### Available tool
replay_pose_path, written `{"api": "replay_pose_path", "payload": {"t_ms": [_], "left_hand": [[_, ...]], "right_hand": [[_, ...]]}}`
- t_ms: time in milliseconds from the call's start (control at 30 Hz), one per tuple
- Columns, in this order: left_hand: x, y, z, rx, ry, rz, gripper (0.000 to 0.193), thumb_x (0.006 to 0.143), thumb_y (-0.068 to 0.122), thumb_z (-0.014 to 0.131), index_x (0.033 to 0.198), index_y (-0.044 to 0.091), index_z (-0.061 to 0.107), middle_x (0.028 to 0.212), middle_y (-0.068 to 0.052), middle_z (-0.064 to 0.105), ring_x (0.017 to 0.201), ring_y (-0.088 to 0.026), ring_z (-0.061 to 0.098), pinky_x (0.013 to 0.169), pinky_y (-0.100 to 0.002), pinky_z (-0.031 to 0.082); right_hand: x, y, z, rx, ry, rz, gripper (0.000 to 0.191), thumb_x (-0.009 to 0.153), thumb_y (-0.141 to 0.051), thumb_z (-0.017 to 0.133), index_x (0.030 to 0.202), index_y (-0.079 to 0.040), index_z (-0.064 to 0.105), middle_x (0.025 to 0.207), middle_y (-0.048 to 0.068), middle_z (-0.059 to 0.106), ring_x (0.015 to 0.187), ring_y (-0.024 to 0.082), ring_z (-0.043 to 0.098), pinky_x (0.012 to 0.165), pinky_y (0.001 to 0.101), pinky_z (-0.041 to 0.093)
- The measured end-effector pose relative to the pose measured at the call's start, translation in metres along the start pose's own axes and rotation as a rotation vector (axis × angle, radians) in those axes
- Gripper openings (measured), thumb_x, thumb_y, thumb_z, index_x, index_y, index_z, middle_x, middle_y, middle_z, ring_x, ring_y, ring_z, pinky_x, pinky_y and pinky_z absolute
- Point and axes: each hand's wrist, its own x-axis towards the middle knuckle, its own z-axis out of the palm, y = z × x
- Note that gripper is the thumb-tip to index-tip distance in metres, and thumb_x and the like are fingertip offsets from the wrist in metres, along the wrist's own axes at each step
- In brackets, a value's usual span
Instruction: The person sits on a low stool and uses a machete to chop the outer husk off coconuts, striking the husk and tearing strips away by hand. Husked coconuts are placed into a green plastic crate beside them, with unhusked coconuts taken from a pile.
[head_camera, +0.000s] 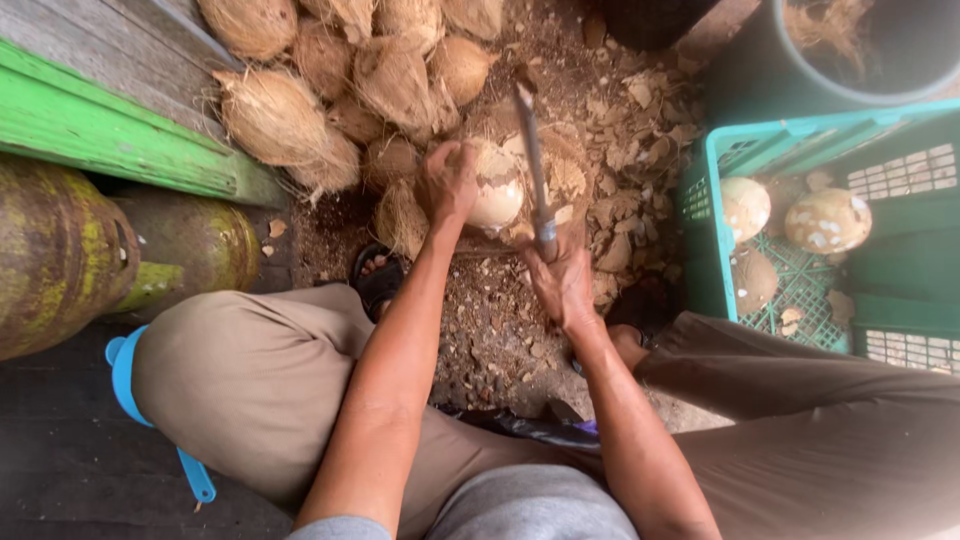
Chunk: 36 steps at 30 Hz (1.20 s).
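A coconut-husking yard: husked coconuts (300, 110), shell chips (620, 150), green crate (800, 150).

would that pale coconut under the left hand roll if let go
Probably: the coconut looks round and rests on loose shell chips. Its peeled surface seems smooth, so likely slippery. The left hand pressing on top suggests it needs steadying.

left: husked coconut pile (330, 90), gas cylinder (60, 250) | right: green crate (900, 260) | open: chip-strewn ground (490, 330) between knees

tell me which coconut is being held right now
The pale, mostly peeled coconut under the left hand; the piled ones are brown and husky, the crate ones untouched.
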Motion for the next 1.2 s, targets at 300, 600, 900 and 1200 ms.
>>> {"api": "replay_pose_path", "payload": {"t_ms": [300,600,900,1200], "left_hand": [[0.003,0.003,0.0,-0.286,0.102,0.133,0.051,0.096,0.058,0.061,0.095,0.009,0.077,0.107,-0.014,0.073,0.098,-0.028,0.068,0.089,-0.044,0.054],[-0.008,0.021,-0.013,0.003,0.031,-0.028,0.052,0.087,0.063,0.062,0.112,0.019,0.074,0.121,-0.01,0.071,0.1,-0.026,0.069,0.081,-0.043,0.054],[0.004,0.004,-0.005,-0.161,-0.027,0.068,0.053,0.091,0.06,0.064,0.11,0.013,0.077,0.115,-0.019,0.075,0.096,-0.032,0.072,0.077,-0.048,0.059],[0.005,0.007,-0.008,0.028,0.017,-0.01,0.05,0.087,0.057,0.068,0.116,0.016,0.074,0.128,-0.014,0.067,0.111,-0.03,0.066,0.09,-0.052,0.051]], "right_hand": [[0.014,0.021,-0.002,0.144,-0.063,0.318,0.03,0.098,-0.026,0.065,0.079,-0.004,0.059,0.056,0.001,0.05,0.042,0.012,0.046,0.035,0.0294,0.036],[0.008,-0.005,-0.033,0.365,-0.019,0.229,0.034,0.098,-0.029,0.062,0.072,-0.013,0.048,0.053,-0.003,0.048,0.039,0.009,0.043,0.032,0.0275,0.039],[0.006,-0.023,-0.003,0.296,-0.186,0.379,0.032,0.097,-0.036,0.064,0.071,-0.017,0.062,0.052,0.0,0.049,0.036,0.01,0.04,0.031,0.0288,0.035],[0.008,0.002,-0.001,0.311,-0.014,0.132,0.046,0.099,-0.04,0.066,0.069,-0.009,0.052,0.053,0.0,0.05,0.042,0.011,0.046,0.036,0.0301,0.039]]}}
